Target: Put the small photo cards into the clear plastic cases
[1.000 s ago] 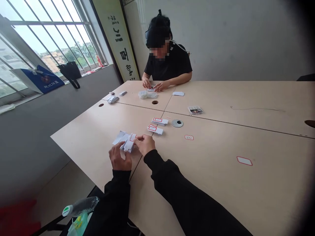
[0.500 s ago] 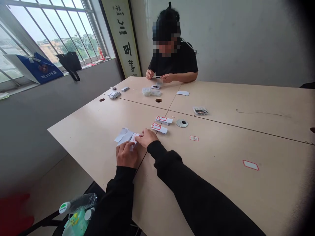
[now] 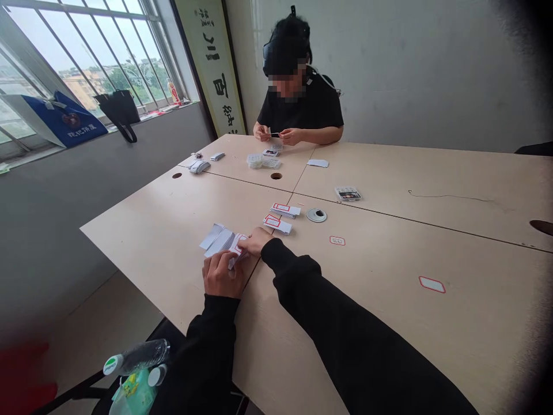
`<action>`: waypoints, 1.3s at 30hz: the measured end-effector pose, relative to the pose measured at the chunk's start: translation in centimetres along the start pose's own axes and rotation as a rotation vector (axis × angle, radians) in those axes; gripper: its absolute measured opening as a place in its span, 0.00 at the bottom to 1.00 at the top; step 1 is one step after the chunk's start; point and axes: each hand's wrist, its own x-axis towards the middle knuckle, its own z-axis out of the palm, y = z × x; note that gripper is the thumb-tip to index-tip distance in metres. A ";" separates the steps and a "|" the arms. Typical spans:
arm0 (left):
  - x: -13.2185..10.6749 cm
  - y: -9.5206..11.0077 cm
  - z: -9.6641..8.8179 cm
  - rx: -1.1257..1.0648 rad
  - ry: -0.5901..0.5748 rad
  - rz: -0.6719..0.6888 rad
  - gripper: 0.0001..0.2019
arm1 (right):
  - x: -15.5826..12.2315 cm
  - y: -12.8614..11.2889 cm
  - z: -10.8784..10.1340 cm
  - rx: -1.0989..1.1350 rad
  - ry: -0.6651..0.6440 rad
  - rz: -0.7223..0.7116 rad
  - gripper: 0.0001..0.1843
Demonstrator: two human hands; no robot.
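My right hand (image 3: 258, 241) is closed on a white paper slip (image 3: 239, 242) that bears a red frame, with the fingers at its right edge. From the near side, my left hand (image 3: 221, 274) curls its fingers around the lower part of the same slip; its fingertips are partly hidden. Just left of the slip, several plain white paper slips (image 3: 218, 240) lie fanned out on the table. Beyond my right hand rest two small stacks of white slips with red-framed labels, a nearer stack (image 3: 283, 228) and a farther stack (image 3: 291, 212).
On the table (image 3: 367, 323) lie a round grommet cover (image 3: 317, 215), a small clear case (image 3: 348, 193), red-bordered stickers (image 3: 432, 285) and more slips (image 3: 199, 166). Across it a person (image 3: 302, 109) in black holds something thin. Bottles (image 3: 144, 356) stand below the table's left edge.
The view has shifted slightly. My right hand has bent down a little over the red-framed slip, and both hands stay on it. The person opposite has moved their fingers slightly.
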 end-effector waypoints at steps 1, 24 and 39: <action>0.0 0.0 0.0 -0.013 -0.010 -0.001 0.09 | -0.2 0.1 0.0 0.003 0.001 0.001 0.16; -2.8 -3.5 -1.8 -0.916 -0.004 -0.967 0.17 | -2.6 -0.9 0.7 -0.012 -0.005 -0.061 0.16; -2.7 -0.4 -2.5 -0.569 -0.044 -0.572 0.26 | -3.3 -0.1 1.0 -0.009 -0.134 -0.122 0.12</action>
